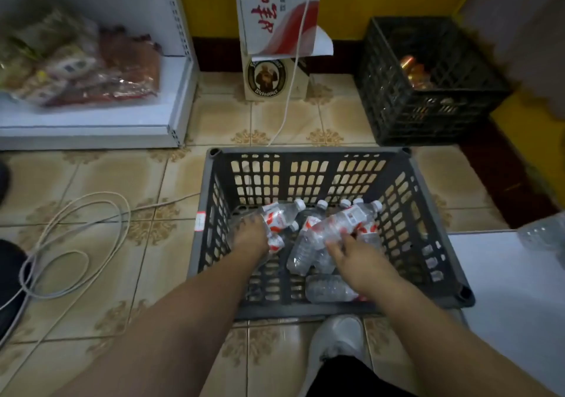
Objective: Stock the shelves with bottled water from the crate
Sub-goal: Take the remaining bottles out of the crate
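Right hand (356, 259) on crate's (308, 155) bottles (336, 228)

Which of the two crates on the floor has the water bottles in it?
The grey crate nearest the person, where both hands reach; the black crate by the wall holds orange items.

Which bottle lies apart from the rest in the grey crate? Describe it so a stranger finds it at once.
Start at the grey crate on the tiled floor. Look at its near edge, just beside the right hand. There a lone bottle lies flat on its side by itself, while the other bottles are heaped together farther back.
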